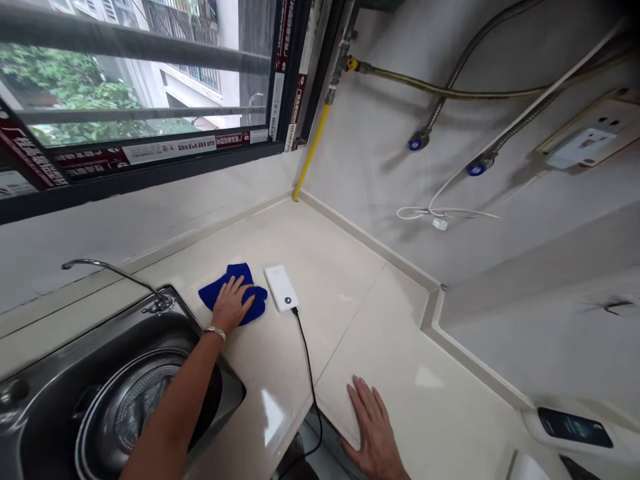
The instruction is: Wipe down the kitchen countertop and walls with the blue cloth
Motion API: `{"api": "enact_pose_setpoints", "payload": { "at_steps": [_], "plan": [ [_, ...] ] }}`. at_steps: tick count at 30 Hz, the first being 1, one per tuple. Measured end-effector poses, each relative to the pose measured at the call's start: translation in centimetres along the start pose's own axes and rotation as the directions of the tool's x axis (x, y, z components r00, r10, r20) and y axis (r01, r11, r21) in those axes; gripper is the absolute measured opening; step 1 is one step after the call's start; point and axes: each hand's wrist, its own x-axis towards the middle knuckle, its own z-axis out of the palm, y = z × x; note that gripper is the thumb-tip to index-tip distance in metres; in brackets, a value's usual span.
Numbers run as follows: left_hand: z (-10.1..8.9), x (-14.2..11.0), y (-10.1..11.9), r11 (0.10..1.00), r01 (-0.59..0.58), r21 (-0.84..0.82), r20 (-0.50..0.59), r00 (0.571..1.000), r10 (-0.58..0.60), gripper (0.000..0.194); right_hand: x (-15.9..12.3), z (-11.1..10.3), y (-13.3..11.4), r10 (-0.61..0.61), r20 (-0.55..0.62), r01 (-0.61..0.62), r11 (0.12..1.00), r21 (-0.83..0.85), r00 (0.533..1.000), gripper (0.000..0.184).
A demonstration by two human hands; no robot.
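My left hand (232, 305) lies flat with spread fingers on a blue cloth (213, 292), pressing it against the pale countertop (345, 267) beside the sink. The cloth is bunched, its edges showing around the fingers. Just right of it lies a white power bank (281, 288) with a black cable (307, 357) plugged into its near end. My right hand (371, 427) rests on the counter near its front edge, fingers stretched out and holding nothing.
At the left is a steel sink (187, 327) with a thin curved faucet (113, 268) and a round metal colander (143, 393) inside. The cable hangs over the front edge. A yellow pipe (313, 150) stands in the corner. A phone-like device (575, 427) sits at the lower right.
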Motion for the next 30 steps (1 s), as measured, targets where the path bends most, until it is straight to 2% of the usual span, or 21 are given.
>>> {"api": "enact_pose_setpoints", "payload": {
  "at_steps": [3, 8, 11, 14, 16, 19, 25, 30],
  "plan": [
    [-0.8, 1.9, -2.7, 0.996, 0.072, 0.046, -0.079, 0.995, -0.068, 0.05, 0.0, -0.2, -0.2, 0.02, 0.031, -0.02, 1.0, -0.004, 0.999, 0.092],
    [-2.8, 3.7, -7.7, 0.97, 0.228, 0.088, -0.184, 0.96, -0.209, 0.054, -0.1, -0.2, -0.2, 0.045, 0.046, -0.045, 0.999, -0.002, 0.998, 0.093],
    [-3.5, 4.1, -10.0, 0.937, 0.341, 0.077, -0.258, 0.915, -0.312, 0.058, -0.2, -0.1, -0.1, 0.045, 0.05, -0.045, 0.999, 0.0, 0.998, 0.095],
    [-3.5, 4.1, -10.9, 0.903, 0.427, 0.046, -0.36, 0.85, -0.384, 0.062, -0.1, -0.2, -0.1, 0.047, 0.063, -0.048, 0.999, 0.005, 0.997, 0.095],
    [-3.4, 3.9, -10.5, 0.892, 0.451, 0.036, -0.385, 0.83, -0.404, 0.064, -0.1, -0.3, -0.1, 0.054, 0.068, -0.055, 0.998, 0.008, 0.996, 0.094],
    [-3.2, 2.8, -8.9, 0.884, 0.467, 0.034, -0.352, 0.833, -0.426, 0.065, -0.1, -0.3, -0.1, 0.051, 0.053, -0.052, 0.999, 0.013, 0.997, 0.092],
    [-2.3, -1.7, -4.0, 0.883, 0.466, -0.05, -0.361, 0.816, -0.451, 0.062, -0.6, 0.4, 0.4, -0.003, -0.024, 0.004, 1.0, 0.026, 1.0, 0.09],
    [-0.6, -5.8, -0.7, 0.832, 0.499, -0.243, -0.349, 0.755, -0.555, 0.061, -0.7, 1.0, 0.5, -0.011, -0.071, 0.015, 0.999, 0.05, 0.997, 0.088]
  ]
}}
